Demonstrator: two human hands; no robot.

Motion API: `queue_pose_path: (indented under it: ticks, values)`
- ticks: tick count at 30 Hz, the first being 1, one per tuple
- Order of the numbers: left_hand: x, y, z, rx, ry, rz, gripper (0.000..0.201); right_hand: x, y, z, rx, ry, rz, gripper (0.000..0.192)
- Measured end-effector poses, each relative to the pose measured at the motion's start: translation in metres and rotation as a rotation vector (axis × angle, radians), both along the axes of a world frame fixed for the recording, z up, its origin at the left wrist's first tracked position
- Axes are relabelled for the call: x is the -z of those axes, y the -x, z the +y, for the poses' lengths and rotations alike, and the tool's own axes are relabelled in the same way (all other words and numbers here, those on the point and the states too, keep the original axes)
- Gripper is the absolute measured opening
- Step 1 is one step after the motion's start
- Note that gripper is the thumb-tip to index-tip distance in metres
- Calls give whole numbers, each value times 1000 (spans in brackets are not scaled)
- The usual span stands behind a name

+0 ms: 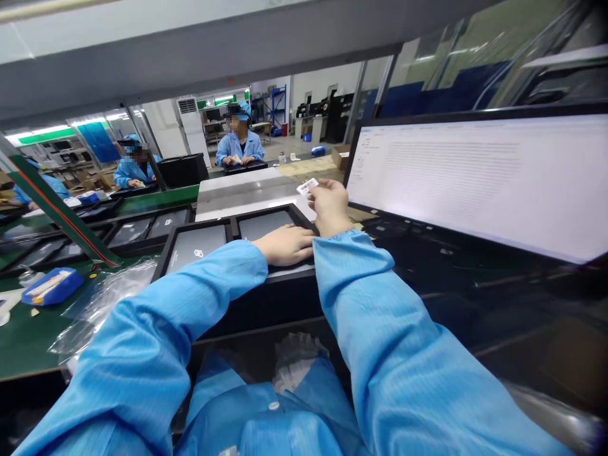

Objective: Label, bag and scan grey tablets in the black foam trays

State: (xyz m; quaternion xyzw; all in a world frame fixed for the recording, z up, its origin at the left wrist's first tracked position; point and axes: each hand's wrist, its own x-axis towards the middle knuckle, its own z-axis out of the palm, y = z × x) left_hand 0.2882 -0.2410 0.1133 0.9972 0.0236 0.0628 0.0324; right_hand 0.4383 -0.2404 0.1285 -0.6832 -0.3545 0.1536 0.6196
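Pinched between the fingertips of my right hand (332, 206) is a small white label (306, 186) with dark print, held up above the bench. My left hand (287, 245) lies flat, fingers stretched out, over the right compartment of a black tray (232, 229). Under it is a flat grey panel (263, 221), partly covered by the hand. The left compartment holds another grey panel (199, 244) with a small white mark; my left sleeve covers its near part.
A large lit monitor (475, 183) stands on the right. Left of the tray are clear plastic bags (109, 294) and a blue bin (52, 286). A slanted green post (61, 212) rises there. A metal plate (251, 193) lies behind the tray. Co-workers in blue sit beyond, one person (240, 147) facing the bench.
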Motion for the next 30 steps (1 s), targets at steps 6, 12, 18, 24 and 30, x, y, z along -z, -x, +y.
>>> queue_pose_path:
  ticks: [6,12,18,24,30]
  values:
    - [-28,20,14,-97,87,-543,53,-1,4,-8,-99,6,76,22]
    - [-44,55,20,-320,211,-849,64,-1,24,-18,-505,631,-502,29]
    - [-41,43,19,-222,123,-668,51,-2,18,-16,-269,526,-657,28]
    - [-24,26,6,-214,45,-149,41,12,-5,-13,39,257,-506,18]
    - [-40,68,-7,-320,24,7,49,8,0,-23,-9,337,-455,21]
